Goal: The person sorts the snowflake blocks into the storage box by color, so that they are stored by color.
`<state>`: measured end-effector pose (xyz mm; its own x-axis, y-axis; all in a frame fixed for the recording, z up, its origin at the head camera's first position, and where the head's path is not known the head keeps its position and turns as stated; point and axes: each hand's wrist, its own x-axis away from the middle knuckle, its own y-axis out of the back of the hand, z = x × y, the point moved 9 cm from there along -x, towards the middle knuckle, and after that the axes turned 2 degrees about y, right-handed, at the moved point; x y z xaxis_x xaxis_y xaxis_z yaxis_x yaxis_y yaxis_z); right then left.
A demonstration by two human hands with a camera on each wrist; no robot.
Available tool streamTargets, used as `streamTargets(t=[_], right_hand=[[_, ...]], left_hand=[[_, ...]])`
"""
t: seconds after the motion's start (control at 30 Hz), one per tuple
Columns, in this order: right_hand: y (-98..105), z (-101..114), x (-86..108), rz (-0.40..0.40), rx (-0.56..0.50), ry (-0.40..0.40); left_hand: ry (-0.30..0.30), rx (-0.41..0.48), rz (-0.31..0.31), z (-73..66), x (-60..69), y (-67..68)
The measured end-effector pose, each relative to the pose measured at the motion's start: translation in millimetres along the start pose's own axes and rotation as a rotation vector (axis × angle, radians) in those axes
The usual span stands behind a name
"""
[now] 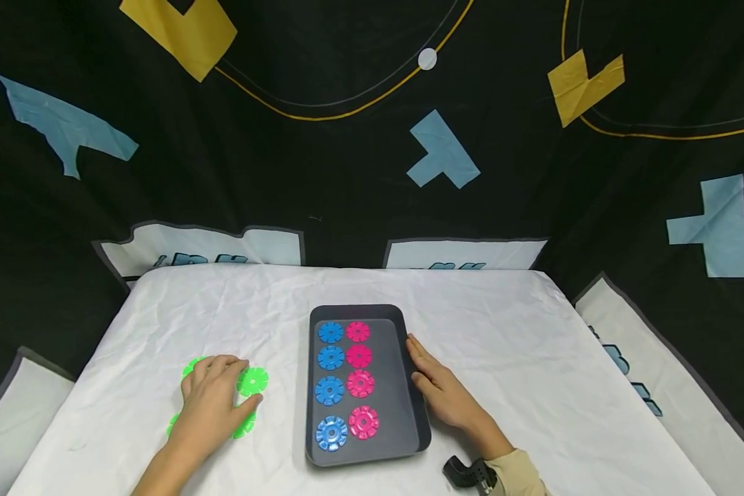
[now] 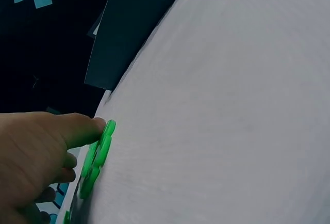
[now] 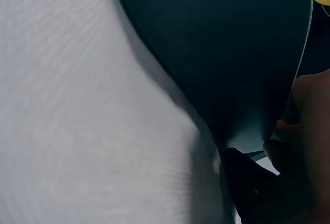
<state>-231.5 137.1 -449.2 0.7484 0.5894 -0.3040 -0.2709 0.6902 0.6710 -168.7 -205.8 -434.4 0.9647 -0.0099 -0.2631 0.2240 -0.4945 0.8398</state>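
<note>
In the head view, my left hand [image 1: 213,396] is over a group of bright green flower-shaped discs. One green disc [image 1: 254,381] lies between its fingertips and thumb. The left wrist view shows the thumb touching the edge of a green disc [image 2: 101,152]; the other fingers are partly hidden behind it. A dark grey rectangular tray [image 1: 403,413] stands right of the discs, holding a column of blue discs [image 1: 330,390] beside a column of pink discs [image 1: 360,384]. Against the tray's right rim rests my right hand [image 1: 449,396], fingers mostly straight; in the right wrist view they touch the tray's side [image 3: 221,43].
A white cloth [image 1: 502,331] with wrinkles covers the table. Behind it hangs a black curtain [image 1: 347,186] with blue and yellow shapes. A black strap device [image 1: 468,473] is on the right wrist.
</note>
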Motion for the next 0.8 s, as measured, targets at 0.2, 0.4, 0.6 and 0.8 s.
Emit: streamTargets(t=[0.2,0.4,0.6,0.8], right_hand=[[0,0,-1.5,-0.016,0.004,0.000],[1,1,-1.6,-0.027,0.002,0.009],[1,1,-0.3,-0.035,-0.011,0.000],[0,-2,0.4,-0.047,-0.018,0.003]], left_hand=[[0.028,-0.024,0.035,5.5,-4.3,-0.6],[0.059,0.036,0.054,10.9,-7.9,-3.6],[0.067,0.053,0.064,13.4,-10.8,-7.7],[0.092,0.058,0.110,14.2,-13.4,-10.3]])
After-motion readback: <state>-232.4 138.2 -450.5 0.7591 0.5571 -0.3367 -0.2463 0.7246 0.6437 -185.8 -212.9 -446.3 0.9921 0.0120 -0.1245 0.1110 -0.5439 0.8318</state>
